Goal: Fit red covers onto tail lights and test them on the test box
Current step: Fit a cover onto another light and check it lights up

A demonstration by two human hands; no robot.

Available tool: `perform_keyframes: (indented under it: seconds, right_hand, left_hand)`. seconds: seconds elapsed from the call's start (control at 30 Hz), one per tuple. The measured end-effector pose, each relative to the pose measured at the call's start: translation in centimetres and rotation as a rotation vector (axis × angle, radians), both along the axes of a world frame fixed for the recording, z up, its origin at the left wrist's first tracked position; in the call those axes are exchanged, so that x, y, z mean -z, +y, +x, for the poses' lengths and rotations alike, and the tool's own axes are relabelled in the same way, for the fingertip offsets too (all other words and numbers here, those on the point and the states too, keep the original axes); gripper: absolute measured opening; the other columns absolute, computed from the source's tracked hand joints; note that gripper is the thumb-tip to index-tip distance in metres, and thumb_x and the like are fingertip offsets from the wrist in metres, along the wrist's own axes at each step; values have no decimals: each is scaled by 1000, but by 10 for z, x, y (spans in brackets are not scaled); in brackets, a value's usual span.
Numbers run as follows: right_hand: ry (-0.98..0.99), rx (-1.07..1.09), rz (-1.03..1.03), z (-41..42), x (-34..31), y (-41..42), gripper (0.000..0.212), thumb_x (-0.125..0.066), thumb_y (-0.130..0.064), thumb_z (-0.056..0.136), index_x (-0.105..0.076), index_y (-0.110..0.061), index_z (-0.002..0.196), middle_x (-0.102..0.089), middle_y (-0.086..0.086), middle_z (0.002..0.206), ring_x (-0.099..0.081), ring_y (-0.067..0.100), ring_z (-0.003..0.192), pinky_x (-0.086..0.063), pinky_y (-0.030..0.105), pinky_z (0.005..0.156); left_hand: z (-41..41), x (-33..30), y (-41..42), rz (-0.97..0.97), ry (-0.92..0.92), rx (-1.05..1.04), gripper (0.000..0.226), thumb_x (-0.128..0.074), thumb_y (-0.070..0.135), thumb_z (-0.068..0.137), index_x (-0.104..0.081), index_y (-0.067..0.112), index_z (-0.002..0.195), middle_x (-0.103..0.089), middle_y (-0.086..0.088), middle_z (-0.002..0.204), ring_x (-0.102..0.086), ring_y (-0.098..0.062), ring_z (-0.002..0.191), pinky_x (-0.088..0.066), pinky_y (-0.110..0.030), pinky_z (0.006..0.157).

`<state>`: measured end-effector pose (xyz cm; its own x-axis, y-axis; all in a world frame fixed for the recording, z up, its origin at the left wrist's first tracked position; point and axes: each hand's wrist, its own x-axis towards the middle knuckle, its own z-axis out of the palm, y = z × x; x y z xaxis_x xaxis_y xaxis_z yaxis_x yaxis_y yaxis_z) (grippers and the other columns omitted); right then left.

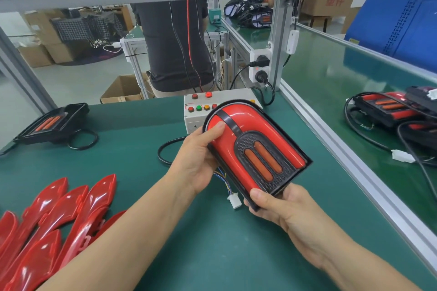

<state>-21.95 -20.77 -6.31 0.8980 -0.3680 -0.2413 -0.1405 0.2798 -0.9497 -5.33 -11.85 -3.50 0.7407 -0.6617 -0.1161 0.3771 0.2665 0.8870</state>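
Pressing red cover (238,125) onto tail light (264,163), left hand (201,158) and right hand (279,208) both gripping it; next, plug connector (234,201) into test box (201,111).

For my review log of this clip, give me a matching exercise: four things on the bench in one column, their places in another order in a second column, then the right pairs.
Things:
1. tail light with red cover
2. loose red covers
3. test box
4. tail light without cover

Places:
A. lying at the far left of the green mat
B. piled at the near left of the mat
C. held above the mat by the left hand and right hand
D. standing at the far edge of the mat, behind the held light

Pairs: 1-C, 2-B, 3-D, 4-A
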Motion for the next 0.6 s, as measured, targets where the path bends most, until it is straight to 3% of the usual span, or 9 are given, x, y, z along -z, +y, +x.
perform_keyframes:
  seconds: [0.17,0.33,0.43,0.53,0.6]
  right_hand:
    - [-12,-2,-19,-3,1,5,48,-72,-31,70,-67,-16,115,-74,1,107,-68,18,102,-54,37,92]
    - [-11,99,-18,1,3,12,29,-72,-19,77,-72,-13,105,-76,6,96,-69,19,81,-59,29,77]
    - [10,120,3,1,6,13,22,-71,-14,80,-72,-11,103,-76,7,93,-70,19,78,-57,24,70]
    - [24,66,45,0,8,9,34,-73,-24,72,-72,-13,104,-76,5,97,-70,16,83,-56,25,72]
    - [19,25,100,-1,5,3,44,-74,-26,67,-71,-13,109,-75,3,103,-70,14,89,-55,27,77]
  left_hand:
    - [-1,1,0,32,-47,-28,8,-63,18,85,-69,15,89,-73,-4,83,-68,-16,70,-56,-38,74]
    - [-5,7,-3,73,-86,-154,3,-66,16,82,-67,14,80,-70,-1,66,-65,-13,55,-52,-24,49]
    - [-6,12,-5,102,-73,-167,3,-67,17,82,-67,14,80,-69,0,63,-64,-12,52,-50,-22,46]
    - [-4,14,-4,121,-67,-80,12,-68,24,80,-67,14,87,-70,0,68,-65,-13,57,-53,-26,51]
    - [-3,12,-3,71,-32,0,27,-67,31,79,-67,13,99,-72,-2,80,-67,-16,68,-58,-32,62]
